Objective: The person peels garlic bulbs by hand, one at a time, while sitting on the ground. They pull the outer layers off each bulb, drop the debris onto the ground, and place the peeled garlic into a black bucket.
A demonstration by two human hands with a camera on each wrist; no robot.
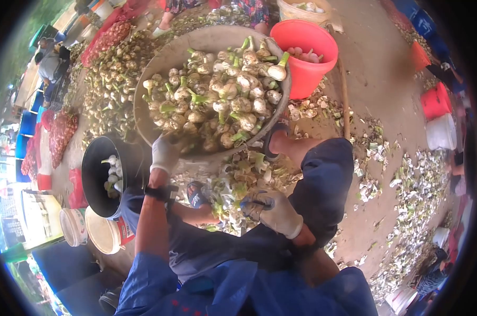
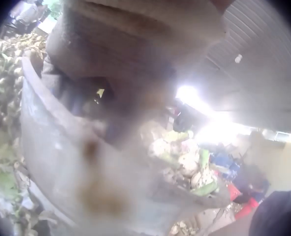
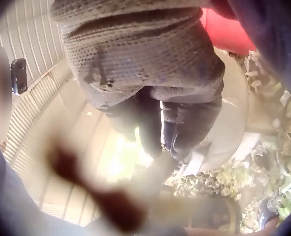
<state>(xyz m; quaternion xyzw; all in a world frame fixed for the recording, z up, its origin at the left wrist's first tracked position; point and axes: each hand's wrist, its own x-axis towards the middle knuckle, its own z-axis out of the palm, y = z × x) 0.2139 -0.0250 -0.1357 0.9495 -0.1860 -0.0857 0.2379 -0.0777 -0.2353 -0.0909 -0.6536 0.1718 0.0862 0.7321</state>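
A wide round tub (image 1: 142, 113) heaped with garlic bulbs (image 1: 228, 89), their green stems cut short, stands before me. My gloved left hand (image 1: 166, 152) reaches over its near left rim, dark fingertips among the bulbs. In the left wrist view the left hand (image 2: 130, 54) is blurred over the tub wall (image 2: 61, 142), and I cannot tell whether it grips a bulb. My gloved right hand (image 1: 278, 213) is above my lap, away from the tub. Its dirty fingers (image 3: 199, 123) curl round a thin, shiny-edged thing, mostly hidden in the right wrist view.
A black bucket (image 1: 99, 176) with peeled white bulbs tilts at my left, by white buckets (image 1: 102, 231). A red bucket (image 1: 307, 45) with bulbs stands behind the tub's right side. A garlic heap (image 1: 112, 89) lies left; husks (image 1: 243, 179) litter the ground. Other people sit around.
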